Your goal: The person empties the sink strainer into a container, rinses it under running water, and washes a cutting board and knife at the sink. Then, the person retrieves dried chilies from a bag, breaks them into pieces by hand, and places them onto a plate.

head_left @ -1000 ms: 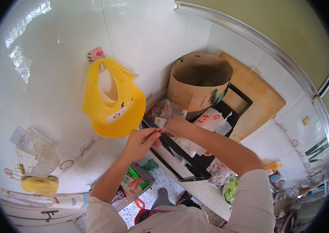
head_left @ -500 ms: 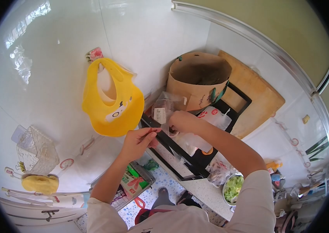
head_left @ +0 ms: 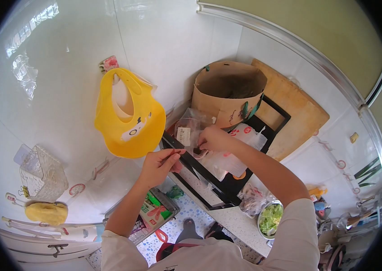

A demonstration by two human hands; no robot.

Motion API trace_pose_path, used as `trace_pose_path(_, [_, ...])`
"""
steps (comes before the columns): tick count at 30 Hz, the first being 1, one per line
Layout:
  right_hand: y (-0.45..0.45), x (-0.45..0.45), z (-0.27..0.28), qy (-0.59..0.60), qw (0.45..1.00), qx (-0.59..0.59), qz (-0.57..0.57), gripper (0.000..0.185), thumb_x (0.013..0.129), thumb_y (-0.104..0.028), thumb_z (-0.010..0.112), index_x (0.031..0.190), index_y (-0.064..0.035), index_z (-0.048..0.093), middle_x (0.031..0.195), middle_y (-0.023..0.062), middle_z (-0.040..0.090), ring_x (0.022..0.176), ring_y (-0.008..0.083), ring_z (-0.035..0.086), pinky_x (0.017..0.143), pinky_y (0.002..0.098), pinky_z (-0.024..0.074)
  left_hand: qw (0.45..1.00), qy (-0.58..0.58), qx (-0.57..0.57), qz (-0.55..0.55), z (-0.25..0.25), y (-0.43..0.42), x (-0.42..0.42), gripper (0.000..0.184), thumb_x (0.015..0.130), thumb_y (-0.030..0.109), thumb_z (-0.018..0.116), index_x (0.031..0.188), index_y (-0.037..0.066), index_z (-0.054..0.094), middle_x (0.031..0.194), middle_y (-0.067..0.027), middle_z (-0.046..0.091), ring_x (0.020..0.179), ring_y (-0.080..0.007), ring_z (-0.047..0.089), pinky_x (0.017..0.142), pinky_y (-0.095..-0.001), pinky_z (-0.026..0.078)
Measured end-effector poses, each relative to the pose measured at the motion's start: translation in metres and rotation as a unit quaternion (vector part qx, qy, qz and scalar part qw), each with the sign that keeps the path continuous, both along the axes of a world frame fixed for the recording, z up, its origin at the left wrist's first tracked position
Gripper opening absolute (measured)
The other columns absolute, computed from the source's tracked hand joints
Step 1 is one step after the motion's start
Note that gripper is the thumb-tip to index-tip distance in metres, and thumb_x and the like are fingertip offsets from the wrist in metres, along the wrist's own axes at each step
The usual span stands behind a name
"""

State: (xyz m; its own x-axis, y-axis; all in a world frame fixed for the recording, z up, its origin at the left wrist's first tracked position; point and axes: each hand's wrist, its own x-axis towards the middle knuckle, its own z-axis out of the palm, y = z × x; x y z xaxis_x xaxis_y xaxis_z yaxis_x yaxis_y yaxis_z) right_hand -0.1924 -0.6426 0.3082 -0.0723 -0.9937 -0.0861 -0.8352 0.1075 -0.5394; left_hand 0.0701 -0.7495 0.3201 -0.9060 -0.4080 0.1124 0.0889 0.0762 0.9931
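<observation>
My left hand (head_left: 160,166) is closed in a pinch in front of the black rack (head_left: 209,189). A small reddish-brown bit shows at its fingertips, too small to name. To its right, my right hand (head_left: 218,140) has its fingers curled down beside a clear plastic bag (head_left: 194,123) with a white label (head_left: 183,136). Whatever those fingers grip is hidden. White plastic bags (head_left: 248,135) with red print lie on the rack beyond and below my right hand.
A brown paper bag (head_left: 218,106) stands behind the hands, and a wooden board (head_left: 297,106) leans on the wall. A yellow bib (head_left: 149,131) hangs at left. A bowl of chopped greens (head_left: 270,219) sits on the counter (head_left: 245,230).
My right hand has shifted slightly up and right, its fingertips showing more beside the clear bag. My left hand keeps its pinch almost in place.
</observation>
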Motion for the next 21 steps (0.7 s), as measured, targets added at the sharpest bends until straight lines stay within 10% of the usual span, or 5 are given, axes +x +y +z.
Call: trace_pose_path(21, [0.111, 0.002, 0.080, -0.453, 0.870, -0.120, -0.154, 0.015, 0.085, -0.001, 0.077, 0.098, 0.0045, 0.075, 0.082, 0.0114, 0.073, 0.062, 0.0141, 0.065, 0.053, 0.0270, 0.0516, 0.990, -0.025, 0.064, -0.120, 0.010, 0.052, 0.005, 0.030, 0.106, 0.017, 0.054, 0.124, -0.003, 0.067, 0.076, -0.0035, 0.069, 0.069, -0.0098, 0.066, 0.065, -0.0235, 0.050])
